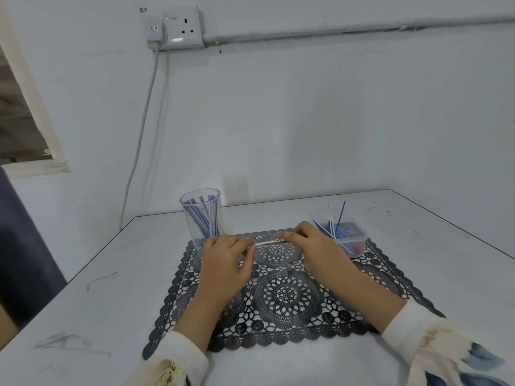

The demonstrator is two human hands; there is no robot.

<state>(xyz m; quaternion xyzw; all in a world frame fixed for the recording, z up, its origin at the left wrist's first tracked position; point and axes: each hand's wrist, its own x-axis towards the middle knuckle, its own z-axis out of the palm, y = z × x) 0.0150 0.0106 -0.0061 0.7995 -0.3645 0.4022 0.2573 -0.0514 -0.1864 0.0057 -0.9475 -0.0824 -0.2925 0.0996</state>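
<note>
A thin pale stick (269, 242) hangs level above the black lace placemat (284, 299). My left hand (225, 260) pinches its left end and my right hand (312, 243) pinches its right end. Behind my left hand stands a clear plastic cup (201, 215) holding several blue and white sticks upright. Behind my right hand sits a clear rectangular tub (349, 235) with more blue, white and red sticks, some poking out over its rim.
The placemat lies on a white table (111, 302) pushed into a wall corner. A wall socket (178, 27) with a plugged-in adapter trails a grey cable (142, 129) down behind the table's back left edge.
</note>
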